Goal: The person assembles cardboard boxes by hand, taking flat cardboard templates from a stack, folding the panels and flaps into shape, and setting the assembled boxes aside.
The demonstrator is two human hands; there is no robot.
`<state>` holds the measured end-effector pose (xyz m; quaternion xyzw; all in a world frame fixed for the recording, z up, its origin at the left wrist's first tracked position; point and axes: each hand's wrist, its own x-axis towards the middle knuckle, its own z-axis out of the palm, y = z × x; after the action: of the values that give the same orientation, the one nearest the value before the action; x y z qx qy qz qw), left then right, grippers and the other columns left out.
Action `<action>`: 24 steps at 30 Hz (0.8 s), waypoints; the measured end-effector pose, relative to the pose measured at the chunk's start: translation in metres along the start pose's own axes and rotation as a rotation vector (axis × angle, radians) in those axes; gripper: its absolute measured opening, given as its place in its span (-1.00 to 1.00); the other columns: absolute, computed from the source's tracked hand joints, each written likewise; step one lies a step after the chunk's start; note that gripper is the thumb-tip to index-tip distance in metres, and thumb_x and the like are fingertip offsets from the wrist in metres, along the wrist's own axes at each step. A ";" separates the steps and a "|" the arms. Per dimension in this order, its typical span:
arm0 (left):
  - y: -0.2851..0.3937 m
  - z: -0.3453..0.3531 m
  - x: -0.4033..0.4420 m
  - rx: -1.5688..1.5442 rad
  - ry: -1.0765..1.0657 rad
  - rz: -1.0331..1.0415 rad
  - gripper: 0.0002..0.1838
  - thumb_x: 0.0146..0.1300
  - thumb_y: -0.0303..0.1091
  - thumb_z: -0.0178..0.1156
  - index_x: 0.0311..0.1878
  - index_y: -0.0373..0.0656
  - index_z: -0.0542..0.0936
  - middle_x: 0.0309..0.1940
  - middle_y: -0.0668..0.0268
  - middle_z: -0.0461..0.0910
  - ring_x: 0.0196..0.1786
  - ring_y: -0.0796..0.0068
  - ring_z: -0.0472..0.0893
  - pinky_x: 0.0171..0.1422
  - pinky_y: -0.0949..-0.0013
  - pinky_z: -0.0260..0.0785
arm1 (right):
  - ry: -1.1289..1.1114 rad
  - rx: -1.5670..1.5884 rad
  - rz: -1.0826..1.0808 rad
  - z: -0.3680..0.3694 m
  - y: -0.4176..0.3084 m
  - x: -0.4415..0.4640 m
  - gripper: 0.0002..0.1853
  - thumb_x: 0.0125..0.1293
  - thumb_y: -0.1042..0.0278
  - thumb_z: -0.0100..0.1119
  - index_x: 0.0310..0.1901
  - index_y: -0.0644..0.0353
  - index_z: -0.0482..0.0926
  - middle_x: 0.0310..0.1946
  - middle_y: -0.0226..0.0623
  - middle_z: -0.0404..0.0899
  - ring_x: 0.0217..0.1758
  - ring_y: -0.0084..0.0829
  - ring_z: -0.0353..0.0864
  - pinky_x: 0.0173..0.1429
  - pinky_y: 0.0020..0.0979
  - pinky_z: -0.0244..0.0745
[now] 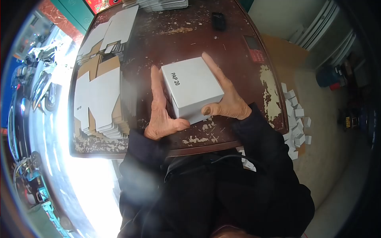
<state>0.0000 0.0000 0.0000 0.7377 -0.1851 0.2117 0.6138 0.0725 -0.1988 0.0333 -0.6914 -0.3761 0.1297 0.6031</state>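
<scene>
A closed white cardboard box (193, 84) marked "PAP 20" is between my hands, at the middle of the worn brown table (158, 43). My left hand (160, 109) lies along its left side, thumb at the near lower edge. On the right side, my right hand (225, 94) presses with its fingers stretched back and its thumb on the front face. Together both hands hold the box, slightly turned. The underside of the box is hidden. To the left of my left hand are stacks of flat, unfolded white box blanks (97, 101).
More flat blanks (162, 4) are stacked at the far edge. A black object (218, 21) and a red and dark phone-like device (254, 49) lie on the table. Many small white boxes (295, 127) are heaped on the floor at right. Parked vehicles (24, 95) stand outside at left.
</scene>
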 end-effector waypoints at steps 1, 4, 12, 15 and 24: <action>0.000 0.001 0.001 -0.004 0.001 0.001 0.53 -0.20 0.21 0.54 0.53 -0.22 -0.41 0.46 -0.13 0.02 0.45 -0.11 0.14 0.49 -0.06 0.03 | 0.000 -0.004 0.002 -0.002 0.001 0.000 0.35 -0.17 0.02 0.62 0.54 0.14 -0.18 0.54 0.05 -0.11 0.59 0.03 -0.09 0.57 0.01 -0.11; -0.001 0.005 0.003 -0.100 0.023 -0.005 0.50 -0.23 0.11 0.56 0.53 -0.26 -0.34 0.43 -0.13 0.07 0.43 -0.11 0.19 0.47 -0.06 0.07 | 0.051 -0.020 -0.086 -0.004 0.006 0.000 0.38 -0.27 0.08 0.65 0.54 0.14 -0.14 0.52 0.01 -0.02 0.57 0.00 -0.02 0.57 -0.04 -0.10; 0.001 0.005 0.003 0.005 -0.008 -0.075 0.38 -0.22 -0.10 0.52 0.54 -0.24 -0.25 0.39 -0.14 0.14 0.38 -0.10 0.26 0.43 -0.05 0.13 | 0.108 0.222 -0.008 -0.011 0.013 0.004 0.37 -0.31 0.14 0.63 0.54 0.14 -0.10 0.50 -0.04 0.06 0.55 -0.07 0.05 0.56 -0.08 -0.08; 0.008 0.005 0.004 0.034 0.003 -0.088 0.31 -0.18 -0.16 0.46 0.54 -0.23 -0.22 0.37 -0.14 0.17 0.36 -0.10 0.28 0.43 -0.05 0.14 | 0.092 0.260 -0.015 -0.012 0.018 0.005 0.38 -0.32 0.08 0.63 0.54 0.13 -0.10 0.50 -0.03 0.04 0.54 -0.06 0.05 0.54 -0.06 -0.07; 0.021 0.004 0.007 -0.133 -0.055 -0.320 0.25 -0.06 0.13 0.37 0.55 -0.24 -0.14 0.47 -0.16 0.00 0.47 -0.15 0.10 0.48 -0.09 -0.02 | 0.102 0.656 0.215 -0.011 0.025 0.011 0.34 -0.24 -0.21 0.51 0.54 0.13 -0.09 0.52 0.06 -0.12 0.56 0.09 -0.11 0.51 0.11 -0.14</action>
<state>-0.0050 -0.0079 0.0209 0.7210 -0.0959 0.0783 0.6818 0.0956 -0.1990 0.0156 -0.5019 -0.2085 0.2718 0.7942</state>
